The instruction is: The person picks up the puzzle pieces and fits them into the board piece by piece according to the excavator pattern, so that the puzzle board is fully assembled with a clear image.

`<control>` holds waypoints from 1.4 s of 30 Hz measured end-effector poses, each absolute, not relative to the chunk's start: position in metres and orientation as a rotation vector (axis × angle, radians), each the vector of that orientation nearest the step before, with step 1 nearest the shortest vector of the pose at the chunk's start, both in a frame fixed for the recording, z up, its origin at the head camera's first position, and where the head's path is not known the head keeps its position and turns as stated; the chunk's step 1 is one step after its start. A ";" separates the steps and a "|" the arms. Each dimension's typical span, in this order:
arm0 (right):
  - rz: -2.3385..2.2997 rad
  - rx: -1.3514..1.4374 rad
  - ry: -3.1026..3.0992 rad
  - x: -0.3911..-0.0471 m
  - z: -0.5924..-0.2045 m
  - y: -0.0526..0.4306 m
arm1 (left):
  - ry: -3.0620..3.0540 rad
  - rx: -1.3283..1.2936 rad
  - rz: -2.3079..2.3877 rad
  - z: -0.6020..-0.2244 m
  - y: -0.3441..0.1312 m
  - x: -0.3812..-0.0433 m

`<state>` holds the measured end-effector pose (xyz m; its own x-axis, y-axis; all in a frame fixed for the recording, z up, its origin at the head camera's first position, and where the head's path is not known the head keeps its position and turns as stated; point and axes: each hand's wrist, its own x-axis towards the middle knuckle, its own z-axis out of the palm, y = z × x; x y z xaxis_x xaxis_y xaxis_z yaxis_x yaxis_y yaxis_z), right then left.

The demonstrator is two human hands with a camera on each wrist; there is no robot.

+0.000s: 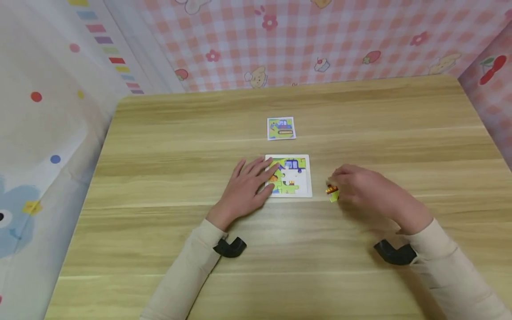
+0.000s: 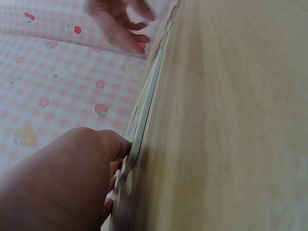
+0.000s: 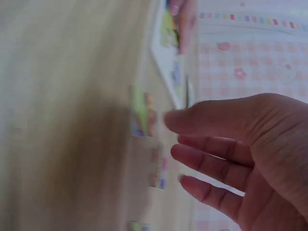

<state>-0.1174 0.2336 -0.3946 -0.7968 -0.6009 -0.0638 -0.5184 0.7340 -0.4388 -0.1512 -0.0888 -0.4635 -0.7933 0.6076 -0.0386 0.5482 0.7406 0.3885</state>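
Puzzle board (image 1: pixel 302 181) partly under left hand (image 1: pixel 248 189); card (image 1: pixel 282 129) beyond.

White-framed puzzle (image 1: pixel 302 181) — flat, partly filled, centre bare; loose colourful pieces (image 1: pixel 333 191) — just right of it

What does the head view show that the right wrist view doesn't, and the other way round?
Only the head view: beige sleeves and black wrist attachments.
Only the right wrist view: three loose puzzle pieces seen apart, blurred, the lowest cut off by the frame.
Both: the right hand, left hand (just fingers in the wrist view), puzzle board, table and pink checked cloth.
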 end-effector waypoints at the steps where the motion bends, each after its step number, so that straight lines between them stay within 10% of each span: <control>1: -0.604 -0.892 2.717 -0.116 -0.397 0.233 | 2.778 0.930 0.541 -0.464 -0.089 -0.151; 42: -0.726 -0.680 2.627 -0.119 -0.410 0.227 | 2.763 0.917 0.535 -0.463 -0.090 -0.149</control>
